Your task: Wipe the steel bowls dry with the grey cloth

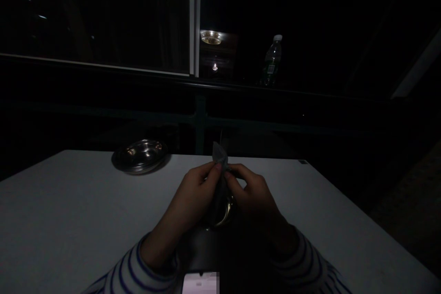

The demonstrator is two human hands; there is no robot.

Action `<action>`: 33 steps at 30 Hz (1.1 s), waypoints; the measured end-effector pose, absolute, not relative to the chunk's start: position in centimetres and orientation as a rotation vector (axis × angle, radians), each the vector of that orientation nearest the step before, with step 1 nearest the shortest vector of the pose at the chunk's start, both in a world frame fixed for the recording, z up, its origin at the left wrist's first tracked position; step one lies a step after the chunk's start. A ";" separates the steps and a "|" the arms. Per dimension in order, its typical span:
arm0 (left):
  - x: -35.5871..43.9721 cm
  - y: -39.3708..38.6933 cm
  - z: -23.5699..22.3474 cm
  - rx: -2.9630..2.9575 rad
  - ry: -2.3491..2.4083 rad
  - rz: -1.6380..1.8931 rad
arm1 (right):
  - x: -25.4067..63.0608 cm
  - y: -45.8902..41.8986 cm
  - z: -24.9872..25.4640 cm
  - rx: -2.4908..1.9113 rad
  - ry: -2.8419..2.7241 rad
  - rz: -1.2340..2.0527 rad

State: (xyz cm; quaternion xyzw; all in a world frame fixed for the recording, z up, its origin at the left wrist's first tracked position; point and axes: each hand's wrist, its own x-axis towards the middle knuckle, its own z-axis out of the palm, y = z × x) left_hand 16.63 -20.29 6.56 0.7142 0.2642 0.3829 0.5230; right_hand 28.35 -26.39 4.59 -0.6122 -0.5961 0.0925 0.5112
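Both of my hands meet above the middle of the white table (103,206). Between thumb and fingers, my left hand (195,193) pinches a thin, greyish see-through plastic bag (219,152), whose pointed top sticks up past the fingertips. My right hand (255,193) is closed on the same bag from the other side. Its lower part is dark and hard to make out. Just below the fingers shows the shiny curved rim of a metal bowl (226,213), largely hidden by my hands and shadow. A lit phone (200,283) lies nearest to me, partly out of view.
A stack of shiny metal dishes (140,157) sits at the table's far left edge. Behind the table, a clear plastic bottle (273,60) with a white cap stands on a dark ledge by the window (194,23). The surroundings are very dark.
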 end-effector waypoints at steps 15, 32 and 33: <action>13.7 -16.2 7.5 1.841 0.939 1.134 | 34.5 -27.6 7.1 -1.478 -1.062 0.030; 15.0 -19.3 6.3 1.976 0.550 0.747 | 32.4 -31.0 8.8 -1.277 -1.199 -0.208; 15.2 -19.6 6.4 1.948 0.509 0.726 | 32.4 -31.1 8.8 -1.262 -1.202 -0.196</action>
